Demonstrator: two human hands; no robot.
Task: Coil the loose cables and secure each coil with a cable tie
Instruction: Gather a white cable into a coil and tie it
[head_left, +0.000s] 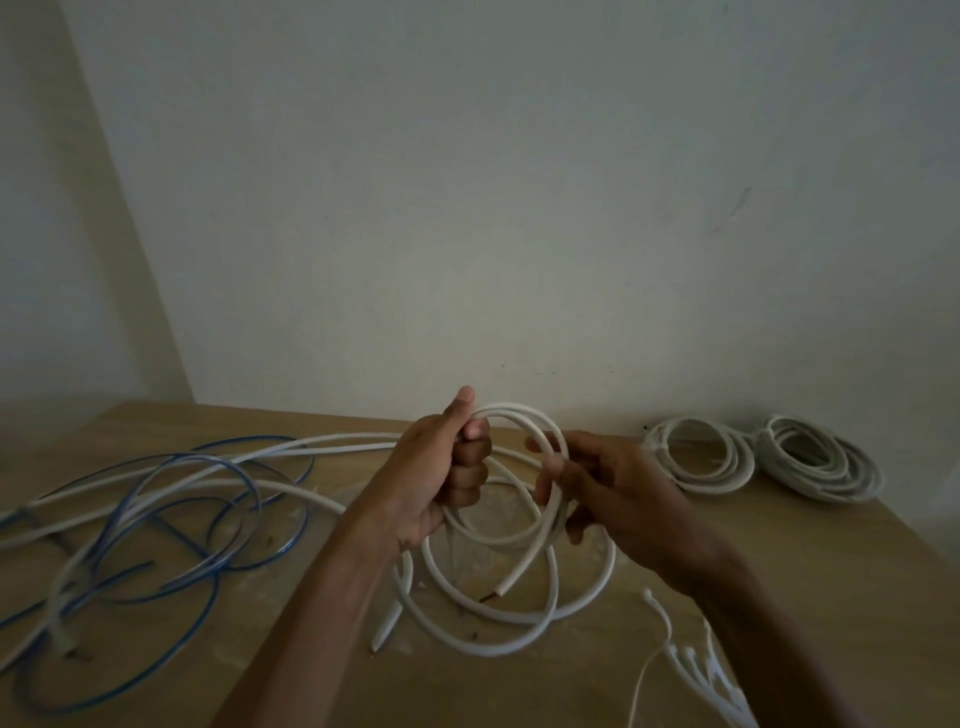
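White cable (524, 410) is the one being wound, and the job looks roughly half done. One coil (698, 462) and a bigger coil (821, 457) already lie wound at the far right of the table (805, 530), by the wall (whether each is tied is too small to tell). Blue cables (171, 519) and a long white run sprawl loose on the left, uncoiled. Spare ties (691, 660) wait at the near right, beside the right forearm. Its loops stand between the hands. The left hand (452, 478) has its fist curled round the gathered turns, thumb up. The right hand (597, 488) has thumb and curled fingers round the loop's right side. The lower turns and a cut end rest on the table beneath.
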